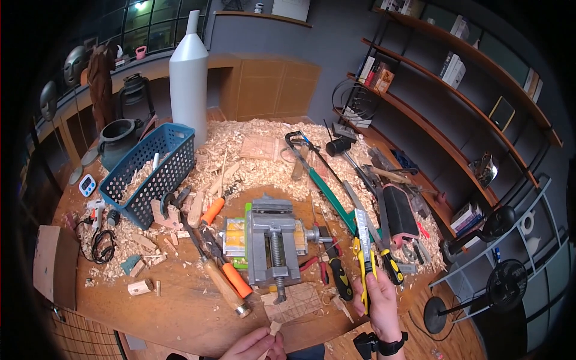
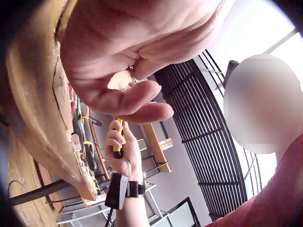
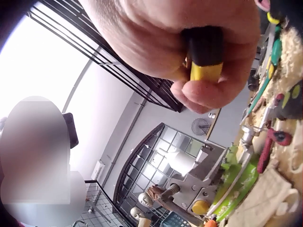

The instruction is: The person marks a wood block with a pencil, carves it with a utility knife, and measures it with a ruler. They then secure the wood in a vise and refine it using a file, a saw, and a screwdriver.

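My right hand [image 1: 381,303] grips a yellow and black utility knife [image 1: 363,255] above the table's front right, its metal end pointing up and away. In the right wrist view the fingers of that hand [image 3: 208,61] curl round the black and yellow handle [image 3: 206,54]. At the table's front edge my left hand [image 1: 258,345] pinches a small pale piece of wood [image 1: 275,328]. The left wrist view shows this wood [image 2: 120,80] between the thumb and curled fingers of the left hand [image 2: 137,61]. The hands are apart.
A grey vise [image 1: 273,240] stands mid-table, with a grid-marked wooden board [image 1: 300,302] in front. Left of it lie an orange-handled tool [image 1: 236,280] and a blue basket [image 1: 150,186] among shavings. A green-framed saw [image 1: 330,198] and a yellow-black handled tool [image 1: 392,267] lie right.
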Demonstrator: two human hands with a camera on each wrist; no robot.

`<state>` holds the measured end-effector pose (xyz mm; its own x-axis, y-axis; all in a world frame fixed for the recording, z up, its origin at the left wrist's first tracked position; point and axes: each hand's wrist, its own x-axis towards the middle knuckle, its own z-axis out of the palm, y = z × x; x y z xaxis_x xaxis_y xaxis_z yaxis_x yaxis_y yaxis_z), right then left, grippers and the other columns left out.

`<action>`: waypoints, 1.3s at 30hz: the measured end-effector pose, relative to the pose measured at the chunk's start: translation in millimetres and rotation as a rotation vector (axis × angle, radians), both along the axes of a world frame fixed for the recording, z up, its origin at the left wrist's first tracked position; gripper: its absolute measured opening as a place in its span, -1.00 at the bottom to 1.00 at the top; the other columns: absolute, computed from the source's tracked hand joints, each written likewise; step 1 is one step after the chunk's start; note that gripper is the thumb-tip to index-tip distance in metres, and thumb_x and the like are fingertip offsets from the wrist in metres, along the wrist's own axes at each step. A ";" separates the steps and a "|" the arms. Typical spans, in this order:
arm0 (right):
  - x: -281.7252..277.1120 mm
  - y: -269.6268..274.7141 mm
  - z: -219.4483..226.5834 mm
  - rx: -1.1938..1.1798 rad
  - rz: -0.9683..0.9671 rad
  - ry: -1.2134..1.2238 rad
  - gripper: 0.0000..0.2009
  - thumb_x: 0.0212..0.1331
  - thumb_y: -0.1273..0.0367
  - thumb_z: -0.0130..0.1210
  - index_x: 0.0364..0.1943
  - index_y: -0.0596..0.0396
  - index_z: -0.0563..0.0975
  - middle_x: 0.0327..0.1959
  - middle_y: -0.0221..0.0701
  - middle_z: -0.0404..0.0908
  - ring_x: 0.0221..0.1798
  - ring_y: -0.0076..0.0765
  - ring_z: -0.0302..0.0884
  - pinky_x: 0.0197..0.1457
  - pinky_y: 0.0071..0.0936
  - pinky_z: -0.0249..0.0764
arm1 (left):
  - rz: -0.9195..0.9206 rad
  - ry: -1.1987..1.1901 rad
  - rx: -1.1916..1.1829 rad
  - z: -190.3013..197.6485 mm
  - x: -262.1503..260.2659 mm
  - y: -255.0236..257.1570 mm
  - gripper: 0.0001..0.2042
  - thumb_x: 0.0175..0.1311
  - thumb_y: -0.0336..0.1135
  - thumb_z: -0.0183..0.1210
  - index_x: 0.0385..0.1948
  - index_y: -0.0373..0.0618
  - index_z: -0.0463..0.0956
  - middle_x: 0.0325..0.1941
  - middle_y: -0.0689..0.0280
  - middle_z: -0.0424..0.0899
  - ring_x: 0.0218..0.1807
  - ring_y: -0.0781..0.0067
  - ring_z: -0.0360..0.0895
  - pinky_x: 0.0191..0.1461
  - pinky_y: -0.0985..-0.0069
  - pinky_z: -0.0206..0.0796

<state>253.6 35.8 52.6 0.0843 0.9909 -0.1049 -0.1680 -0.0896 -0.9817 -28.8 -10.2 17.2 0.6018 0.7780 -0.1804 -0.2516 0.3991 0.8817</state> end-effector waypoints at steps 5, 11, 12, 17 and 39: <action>-9.9 1.6 4.7 -0.027 -0.077 -0.037 -0.68 0.55 0.24 -0.18 0.16 0.14 0.41 -0.49 -0.46 0.41 -0.67 -0.59 0.29 -0.62 -0.64 0.23 | 0.007 -0.011 0.014 0.7 -0.9 -1.4 -0.67 0.62 -0.16 -0.33 -0.22 -0.12 0.37 -0.61 0.31 0.53 -0.67 0.67 0.32 -0.59 0.77 0.09; -7.4 0.0 3.2 -0.085 -0.009 -0.043 -0.67 0.55 0.23 -0.19 0.17 0.16 0.41 -0.50 -0.46 0.40 -0.66 -0.59 0.27 -0.60 -0.63 0.22 | -0.108 -0.031 -0.082 -7.3 -8.4 3.2 -0.74 0.63 -0.19 -0.34 -0.11 -0.13 0.30 -0.44 0.17 0.55 -0.49 0.49 0.48 -0.47 0.64 0.18; -8.0 -0.7 2.6 -0.086 -0.009 -0.042 -0.67 0.55 0.23 -0.19 0.17 0.16 0.41 -0.50 -0.46 0.40 -0.66 -0.59 0.27 -0.60 -0.63 0.22 | -0.108 -0.030 -0.083 -8.1 -8.4 2.5 -0.74 0.63 -0.19 -0.34 -0.11 -0.13 0.30 -0.44 0.17 0.55 -0.49 0.49 0.48 -0.47 0.64 0.18; -11.8 -7.0 -2.4 0.082 0.084 0.041 -0.61 0.53 0.35 -0.16 0.35 0.10 0.19 -0.28 -0.37 0.42 -0.48 -0.56 0.33 -0.46 -0.61 0.32 | -0.099 -0.057 -0.087 -11.6 -7.9 1.5 -0.74 0.63 -0.19 -0.32 -0.09 -0.14 0.30 -0.46 0.17 0.53 -0.51 0.49 0.46 -0.48 0.64 0.17; -37.3 -13.1 8.6 -0.005 0.230 0.111 -0.56 0.53 0.35 -0.21 0.42 0.03 0.11 -0.32 -0.38 0.34 -0.47 -0.54 0.28 -0.42 -0.60 0.31 | -0.091 -0.048 -0.063 -5.0 -8.7 4.2 -0.76 0.63 -0.24 -0.35 -0.11 -0.14 0.29 -0.48 0.21 0.50 -0.51 0.52 0.45 -0.52 0.66 0.16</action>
